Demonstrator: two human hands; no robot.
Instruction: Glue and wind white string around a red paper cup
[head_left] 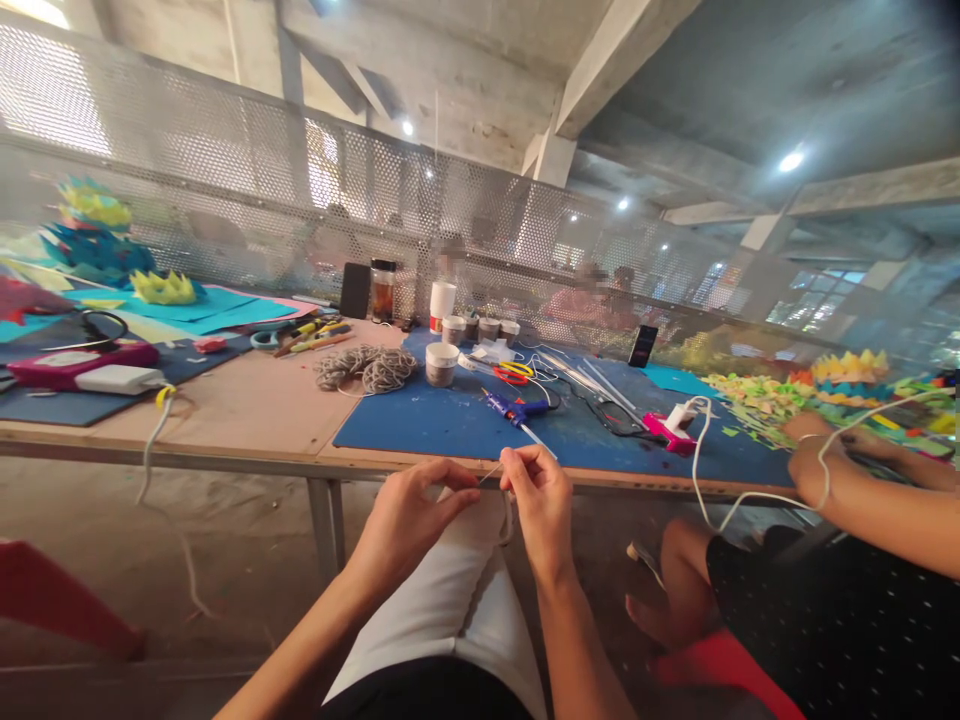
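My left hand [420, 505] pinches a thin pale strand [490, 473] between thumb and fingertips, just in front of the table edge. Close on its right, my right hand [538, 495] grips the other end of that strand, fingers pressed together. A grey cord [508, 520] hangs below my right hand over my lap. Beyond my hands, a blue glue gun [517, 408] lies on the blue mat [420, 425]. Left of it are a paper cup [442, 365] and a heap of grey-brown cord [365, 370].
Scissors [514, 373], small cups, a pink power strip [670, 433] with a white cable and an upright phone [643, 346] are on the table. At right, a person's arms [877, 490] reach over it. Paper crafts [97, 235] stand at left.
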